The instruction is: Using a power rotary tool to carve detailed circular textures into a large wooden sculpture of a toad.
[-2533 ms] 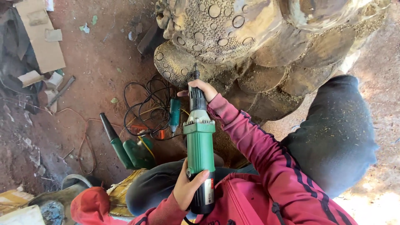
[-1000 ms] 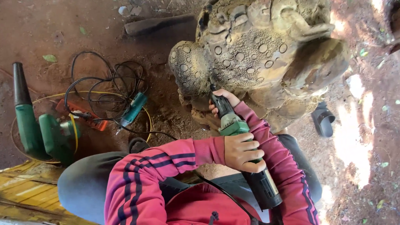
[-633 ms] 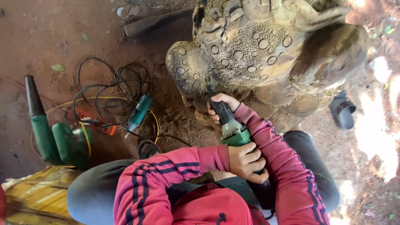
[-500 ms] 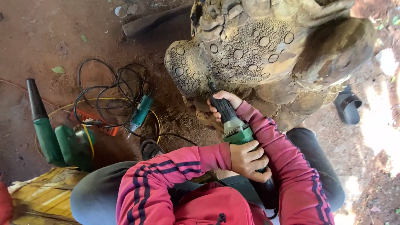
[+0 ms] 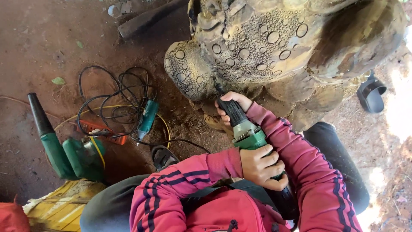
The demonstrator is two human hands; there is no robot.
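Both hands clamped on grinder (image 5: 251, 137), right hand (image 5: 231, 105) at its neck, left hand (image 5: 262, 167) at its body, bit touching carving (image 5: 274, 47) low on its ring-covered flank; lower lobes look plain.

The person wears a dark pink track jacket with long sleeves. Thin dark stripes run in a set along the left sleeve (image 5: 180, 189) and along the right sleeve (image 5: 309, 172), following each arm from shoulder toward cuff. The cuffs are plain ribbed pink. A dark zip pull shows at the chest. Dark grey trousers (image 5: 339, 163) cover both legs. The left hand (image 5: 261, 166) and right hand (image 5: 234, 103) are bare, without gloves.
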